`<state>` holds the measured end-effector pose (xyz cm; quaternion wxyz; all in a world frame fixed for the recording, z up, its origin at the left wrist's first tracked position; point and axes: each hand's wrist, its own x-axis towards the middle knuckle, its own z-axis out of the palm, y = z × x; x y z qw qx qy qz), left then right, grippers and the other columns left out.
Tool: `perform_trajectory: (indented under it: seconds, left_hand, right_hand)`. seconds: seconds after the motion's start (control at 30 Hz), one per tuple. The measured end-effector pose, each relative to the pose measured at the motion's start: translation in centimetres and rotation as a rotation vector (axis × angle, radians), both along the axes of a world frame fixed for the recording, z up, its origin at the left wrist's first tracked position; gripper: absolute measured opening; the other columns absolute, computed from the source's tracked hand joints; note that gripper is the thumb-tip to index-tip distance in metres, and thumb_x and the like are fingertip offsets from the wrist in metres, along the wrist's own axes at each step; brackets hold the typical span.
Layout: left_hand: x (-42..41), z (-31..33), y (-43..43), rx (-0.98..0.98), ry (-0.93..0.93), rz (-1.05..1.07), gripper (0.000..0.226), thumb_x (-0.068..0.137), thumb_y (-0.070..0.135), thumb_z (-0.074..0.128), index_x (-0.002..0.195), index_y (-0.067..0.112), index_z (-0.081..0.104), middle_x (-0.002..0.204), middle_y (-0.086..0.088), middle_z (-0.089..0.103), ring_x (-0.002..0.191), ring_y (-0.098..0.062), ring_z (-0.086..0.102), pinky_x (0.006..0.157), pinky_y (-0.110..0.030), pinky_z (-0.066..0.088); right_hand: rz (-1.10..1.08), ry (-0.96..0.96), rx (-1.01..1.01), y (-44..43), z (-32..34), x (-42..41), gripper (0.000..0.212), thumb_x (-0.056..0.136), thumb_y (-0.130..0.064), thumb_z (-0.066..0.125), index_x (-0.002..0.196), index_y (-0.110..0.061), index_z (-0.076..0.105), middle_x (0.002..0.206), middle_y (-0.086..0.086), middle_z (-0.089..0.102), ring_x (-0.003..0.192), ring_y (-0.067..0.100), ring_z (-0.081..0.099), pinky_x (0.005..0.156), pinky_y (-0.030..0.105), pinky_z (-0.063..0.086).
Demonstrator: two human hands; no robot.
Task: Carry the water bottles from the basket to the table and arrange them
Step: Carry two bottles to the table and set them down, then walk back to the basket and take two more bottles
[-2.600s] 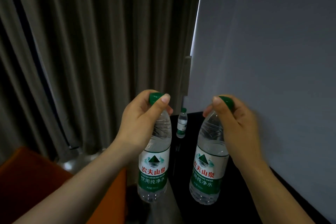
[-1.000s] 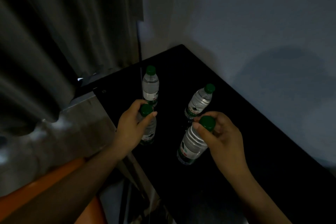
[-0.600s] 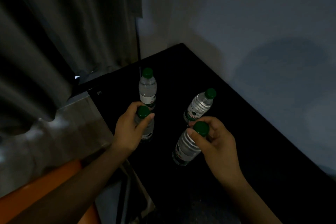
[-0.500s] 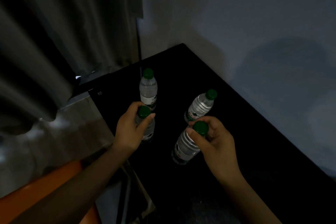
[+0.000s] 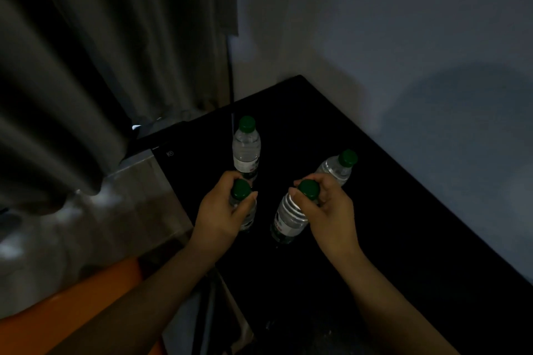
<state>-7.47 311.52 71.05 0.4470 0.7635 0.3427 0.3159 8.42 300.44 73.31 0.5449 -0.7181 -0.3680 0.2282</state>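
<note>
Several clear water bottles with green caps are over a black table (image 5: 403, 239). My left hand (image 5: 220, 212) grips the neck of the near-left bottle (image 5: 241, 192), which stands upright near the table's left edge. My right hand (image 5: 328, 210) grips the neck of the near-right bottle (image 5: 288, 217), which leans a little. Behind them stand a far-left bottle (image 5: 246, 147) and a far-right bottle (image 5: 339, 167), both free of my hands. The basket is out of sight.
A grey wall (image 5: 403, 37) runs along the table's far and right sides. Dark curtains (image 5: 101, 66) hang at the left. An orange seat (image 5: 72, 302) lies at the lower left, beside the table's left edge.
Both bottles came down from chest height onto the table in front of the two standing ones. In the last half second my hands and their bottles barely moved.
</note>
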Motion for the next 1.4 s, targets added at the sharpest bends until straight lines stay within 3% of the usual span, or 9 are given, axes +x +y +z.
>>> perform_trajectory:
  seconds: [0.17,0.33,0.6,0.77,0.83,0.93,1.17,1.33,1.4]
  left_hand:
    - [-0.1,0.2,0.0,-0.011,0.018,-0.01,0.016,0.09,0.025,0.061,0.099,0.015,0.053,0.085,-0.002,0.062,0.077,-0.009,0.061,0.067,-0.023,0.048]
    - [0.1,0.3,0.0,-0.006,0.001,0.003,0.015,0.089,0.02,0.062,0.1,0.013,0.054,0.085,-0.001,0.063,0.079,-0.006,0.061,0.066,-0.01,0.045]
    - [0.2,0.3,0.0,-0.008,-0.013,0.007,0.014,0.089,0.018,0.063,0.1,0.016,0.054,0.085,0.005,0.063,0.079,0.0,0.06,0.066,-0.003,0.041]
    - [0.1,0.2,0.0,0.005,-0.018,0.004,0.013,0.089,0.018,0.063,0.098,0.014,0.054,0.084,0.002,0.063,0.079,-0.002,0.06,0.066,-0.002,0.04]
    - [0.1,0.2,0.0,0.013,-0.003,0.006,0.014,0.089,0.018,0.063,0.098,0.015,0.053,0.084,0.002,0.063,0.079,-0.002,0.06,0.066,-0.001,0.04]
    - [0.2,0.5,0.1,0.014,0.024,0.006,0.013,0.089,0.018,0.063,0.098,0.015,0.053,0.084,0.0,0.062,0.08,-0.003,0.059,0.065,-0.001,0.039]
    - [0.1,1.7,0.4,0.021,0.164,-0.04,0.017,0.091,0.02,0.06,0.098,0.01,0.049,0.078,-0.006,0.053,0.07,-0.015,0.053,0.059,-0.009,0.035]
    - [0.5,3.1,1.1,0.029,0.284,-0.086,0.017,0.09,0.013,0.06,0.09,0.0,0.049,0.081,-0.022,0.054,0.074,-0.032,0.054,0.067,-0.039,0.043]
    - [0.8,3.8,1.4,0.072,0.376,-0.139,0.013,0.089,0.013,0.059,0.092,0.003,0.053,0.089,-0.018,0.057,0.081,-0.032,0.056,0.069,-0.036,0.043]
  right_hand:
    - [-0.014,-0.025,-0.025,1.3,-0.5,0.5,0.026,0.077,-0.049,0.066,0.09,-0.029,0.056,0.085,0.006,0.064,0.081,0.022,0.066,0.073,0.05,0.054]
    - [-0.018,-0.03,-0.045,1.6,-1.3,0.7,0.019,0.081,-0.04,0.069,0.09,-0.031,0.055,0.082,0.005,0.064,0.076,0.024,0.065,0.07,0.048,0.055]
    - [-0.003,-0.044,-0.062,1.5,-1.5,0.3,0.019,0.084,-0.027,0.07,0.095,-0.023,0.056,0.088,0.003,0.065,0.082,0.014,0.066,0.074,0.041,0.057]
    - [-0.012,-0.099,-0.095,1.1,-1.0,-0.2,0.019,0.084,-0.025,0.071,0.096,-0.025,0.055,0.087,-0.003,0.065,0.082,0.008,0.065,0.072,0.026,0.055]
    - [0.014,-0.128,-0.153,1.0,-0.6,-0.1,0.025,0.083,-0.025,0.071,0.102,-0.026,0.055,0.092,-0.012,0.064,0.086,0.002,0.064,0.073,0.019,0.054]
    - [0.057,-0.237,-0.288,0.3,0.3,0.3,0.049,0.081,-0.025,0.073,0.124,-0.021,0.051,0.11,-0.006,0.063,0.1,0.008,0.061,0.084,0.023,0.052]
    - [0.117,-0.459,-0.54,-4.0,1.4,0.5,0.055,0.082,-0.033,0.071,0.131,-0.015,0.053,0.126,0.002,0.06,0.113,0.013,0.056,0.091,0.018,0.043]
    - [0.167,-0.507,-0.685,-6.0,1.9,0.0,0.051,0.084,-0.037,0.068,0.129,-0.018,0.053,0.123,0.001,0.06,0.109,0.012,0.057,0.088,0.018,0.044]
    - [0.163,-0.498,-0.701,-6.5,2.1,-0.3,0.051,0.084,-0.037,0.068,0.129,-0.018,0.053,0.121,0.001,0.06,0.106,0.012,0.058,0.087,0.02,0.046]
